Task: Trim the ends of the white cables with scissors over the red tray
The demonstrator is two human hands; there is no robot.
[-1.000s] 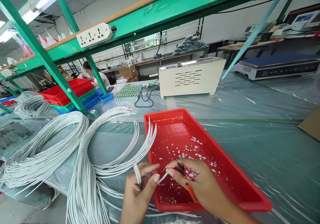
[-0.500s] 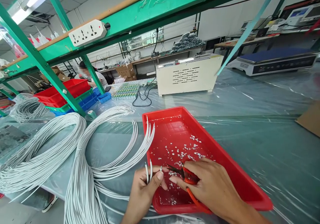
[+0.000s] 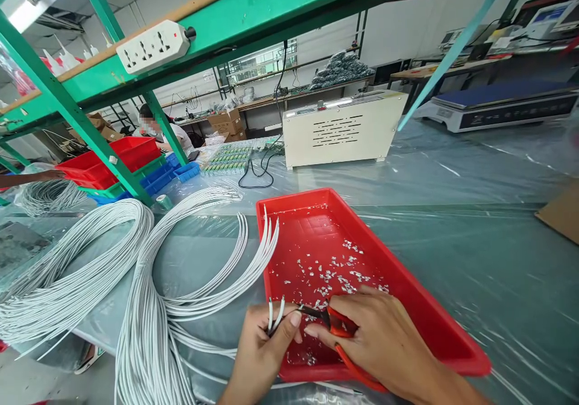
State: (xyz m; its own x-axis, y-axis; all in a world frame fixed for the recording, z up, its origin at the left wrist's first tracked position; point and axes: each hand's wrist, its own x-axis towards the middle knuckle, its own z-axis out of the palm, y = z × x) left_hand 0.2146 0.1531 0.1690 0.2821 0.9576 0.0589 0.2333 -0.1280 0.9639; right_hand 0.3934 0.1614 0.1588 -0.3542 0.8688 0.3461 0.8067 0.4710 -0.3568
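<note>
Head view: held cables (image 3: 282, 309) located?
"Near the worktop's (image 3: 474, 236) front edge; left fingers (image 3: 288, 328) pinching one tip, right fingers (image 3: 321, 334) closed round red-handled cutters (image 3: 339, 323)."
"Progress?"
"Clippings (image 3: 348, 285) present; this tip appears unfinished."

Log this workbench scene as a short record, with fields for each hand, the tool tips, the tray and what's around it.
Left hand: pinching white cable ends
Right hand: gripping orange-handled cutters
Tool tips: dark, at a cable end by the left thumb; contact unclear
Red tray: under the cutters, pale scraps scattered inside
Left of tray: large white cable bundle
Behind tray: cream machine with slotted panel
</note>
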